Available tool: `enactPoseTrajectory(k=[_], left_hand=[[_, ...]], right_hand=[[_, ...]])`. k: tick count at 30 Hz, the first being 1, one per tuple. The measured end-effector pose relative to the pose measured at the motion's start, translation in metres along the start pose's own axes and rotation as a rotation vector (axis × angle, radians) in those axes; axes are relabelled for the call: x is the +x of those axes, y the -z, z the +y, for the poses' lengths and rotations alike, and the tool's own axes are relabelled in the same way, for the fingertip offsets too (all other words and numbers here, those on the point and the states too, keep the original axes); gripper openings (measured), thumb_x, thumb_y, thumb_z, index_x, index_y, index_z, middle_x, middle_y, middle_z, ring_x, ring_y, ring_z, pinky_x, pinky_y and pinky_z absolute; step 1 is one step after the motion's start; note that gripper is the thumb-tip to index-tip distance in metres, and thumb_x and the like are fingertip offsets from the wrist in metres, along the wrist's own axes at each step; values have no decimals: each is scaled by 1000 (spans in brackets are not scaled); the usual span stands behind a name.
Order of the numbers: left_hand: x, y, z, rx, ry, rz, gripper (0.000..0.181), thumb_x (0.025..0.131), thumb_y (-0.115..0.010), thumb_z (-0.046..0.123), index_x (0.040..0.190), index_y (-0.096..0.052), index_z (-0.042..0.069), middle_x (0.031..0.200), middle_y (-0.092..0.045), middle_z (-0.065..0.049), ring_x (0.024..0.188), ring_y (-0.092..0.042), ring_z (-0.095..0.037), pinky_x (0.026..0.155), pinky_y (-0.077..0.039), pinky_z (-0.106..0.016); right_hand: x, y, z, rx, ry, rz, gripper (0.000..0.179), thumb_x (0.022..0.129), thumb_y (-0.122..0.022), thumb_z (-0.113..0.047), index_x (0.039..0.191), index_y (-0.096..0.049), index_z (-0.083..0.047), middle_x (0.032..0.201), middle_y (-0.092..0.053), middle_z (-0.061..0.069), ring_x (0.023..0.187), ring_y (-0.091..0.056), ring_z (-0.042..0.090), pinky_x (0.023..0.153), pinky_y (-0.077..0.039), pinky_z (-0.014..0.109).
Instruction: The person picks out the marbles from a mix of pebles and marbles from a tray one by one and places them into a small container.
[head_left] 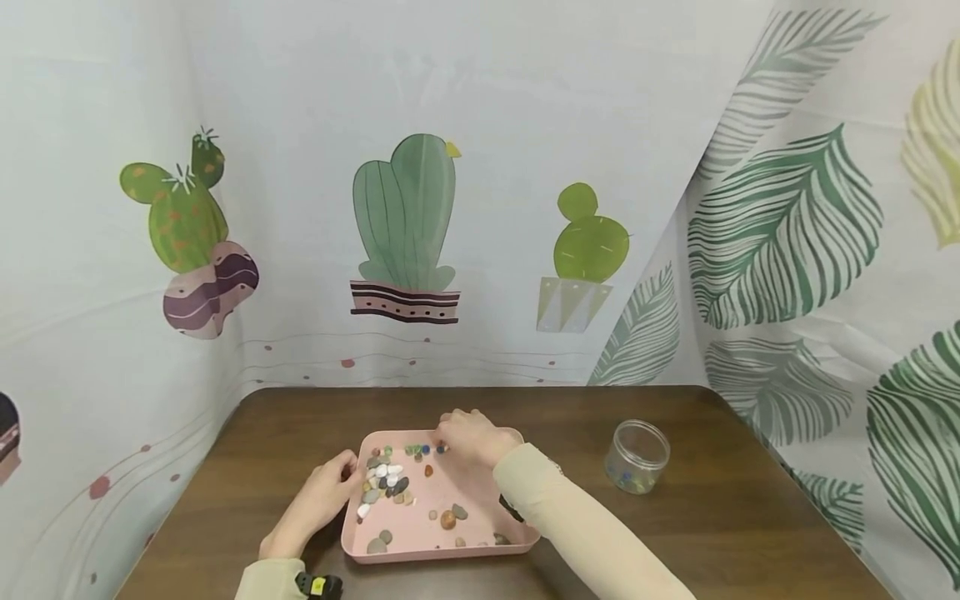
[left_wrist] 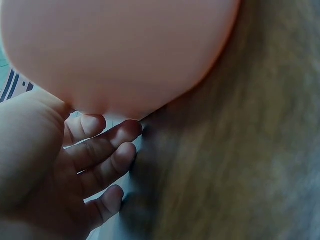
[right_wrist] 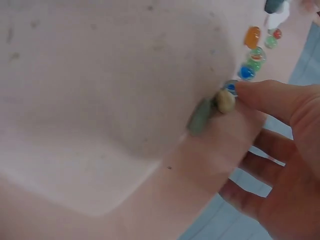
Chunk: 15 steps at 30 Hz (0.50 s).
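A pink tray (head_left: 420,553) lies on the table with pebbles and glass marbles in it. My left hand (head_left: 318,500) holds the tray's left edge; the left wrist view shows its fingers (left_wrist: 107,162) against the outside wall. My right hand (head_left: 472,437) is at the far wall. In the right wrist view its thumb (right_wrist: 265,97) is inside, touching a blue-swirled marble (right_wrist: 230,87), and the other fingers lie outside the wall. Beside that marble are a tan pebble (right_wrist: 225,102) and a grey-green pebble (right_wrist: 200,116). Blue and green marbles line the far wall.
To the right of the tray stands a clear jar (head_left: 637,457) without a lid, with some marbles at its bottom. White and dark pebbles (head_left: 386,479) cluster at the tray's left side. A brown table (head_left: 585,533) meets a printed cloth (head_left: 495,100) behind.
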<state>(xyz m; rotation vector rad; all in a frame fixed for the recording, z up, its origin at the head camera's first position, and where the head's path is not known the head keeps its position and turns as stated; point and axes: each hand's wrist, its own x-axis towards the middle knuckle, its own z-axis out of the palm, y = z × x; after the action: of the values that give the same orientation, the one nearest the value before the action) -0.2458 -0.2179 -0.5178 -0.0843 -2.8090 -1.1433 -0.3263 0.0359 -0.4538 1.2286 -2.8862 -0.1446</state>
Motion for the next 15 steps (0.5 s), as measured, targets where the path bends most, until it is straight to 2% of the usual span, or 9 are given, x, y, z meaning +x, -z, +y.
enactPoseTrajectory(k=[4,8,12,15], left_hand=[[0,1,1,-5,25,-15,15,93,-60,16,82,-51,15,64,-44,3,60,-42,-13,53,-31,-27],[0,2,2,-9,28,-21,15,94,-59,16,82,-51,14,64,-44,3,60,-42,-13,52,-31,-27],[1,2,2,-7,33,-22,14,93,-59,16,82,-51,14,65,-45,2,60,-43,-14,53,-31,-28],[2,2,3,-3,38,-23,14,93,-59,16,82,-51,14,65,-45,2,61,-43,-14,53,-32,-28]], right_hand=[[0,-6,1,-2,-25,-49,18,94,-65,-14,96,-70,-31,97,-61,-10,97,-60,13,90,-47,37],[0,-11,5,8,-20,-42,13,91,-69,-21,101,-69,-29,94,-60,-10,97,-60,12,86,-48,34],[1,-13,9,9,2,-8,5,89,-71,-23,91,-68,-26,86,-55,-10,87,-55,11,78,-47,33],[1,-11,10,14,10,-9,6,89,-72,-24,86,-66,-26,83,-52,-11,81,-51,10,74,-45,32]])
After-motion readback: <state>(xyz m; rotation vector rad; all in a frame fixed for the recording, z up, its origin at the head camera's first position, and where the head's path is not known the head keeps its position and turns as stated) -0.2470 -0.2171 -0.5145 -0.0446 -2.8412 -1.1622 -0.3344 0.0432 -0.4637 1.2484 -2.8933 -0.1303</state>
